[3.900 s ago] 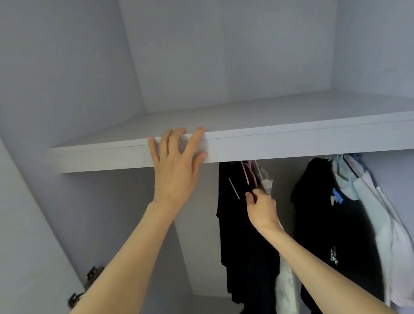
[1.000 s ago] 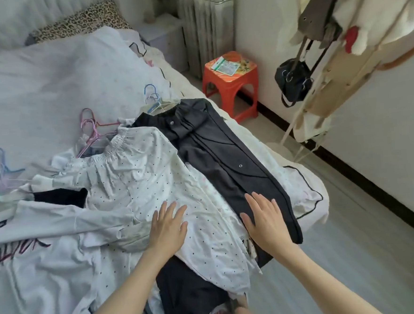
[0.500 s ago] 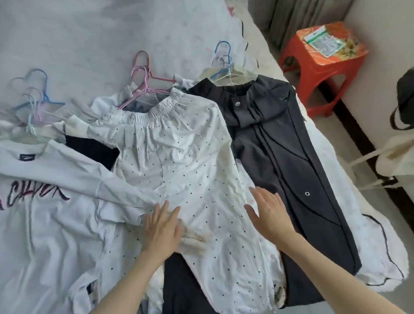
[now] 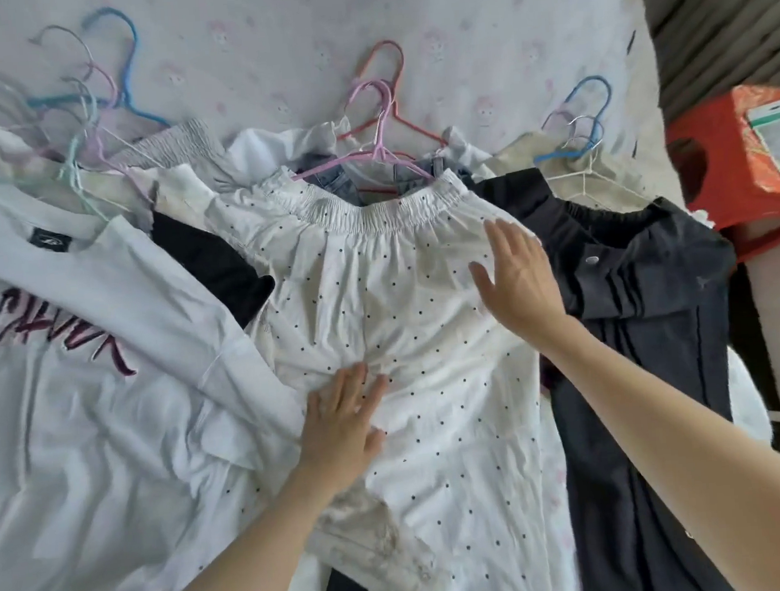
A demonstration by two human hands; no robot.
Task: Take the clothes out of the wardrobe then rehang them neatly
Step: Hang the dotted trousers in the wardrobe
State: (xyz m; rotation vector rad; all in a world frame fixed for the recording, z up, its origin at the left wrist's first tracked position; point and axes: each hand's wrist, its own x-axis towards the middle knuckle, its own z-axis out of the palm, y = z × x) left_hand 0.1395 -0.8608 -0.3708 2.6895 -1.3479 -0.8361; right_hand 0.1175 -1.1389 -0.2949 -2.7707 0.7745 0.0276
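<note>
- Clothes lie spread on the bed (image 4: 452,28), hanger hooks pointing toward the far side of the bed.
- White polka-dot trousers (image 4: 428,338) in the middle, elastic waistband at the far end, legs running toward the camera.
- Left hand (image 4: 341,423): flat, palm down, fingers straight and close together, pressing on the trousers near the crotch seam. Grip wide, holding nothing.
- Right hand (image 4: 518,277): fingers straight and spread, over the right edge of the trousers just below the waistband, where they meet the dark garment (image 4: 648,323). Grip wide; contact with the cloth cannot be told for certain.
- Dark garment lies just right of the trousers, partly under their edge; a snap button shows near its top.
- White T-shirt (image 4: 87,408) with dark red lettering at left, its sleeve overlapping the trousers' left side.
- Pink hanger (image 4: 378,125) above the waistband; blue hanger (image 4: 583,111) at the dark garment's top; a tangle of pale hangers (image 4: 83,99) at far left.
- Red stool (image 4: 721,170) beside the bed at right, a packet on top.
</note>
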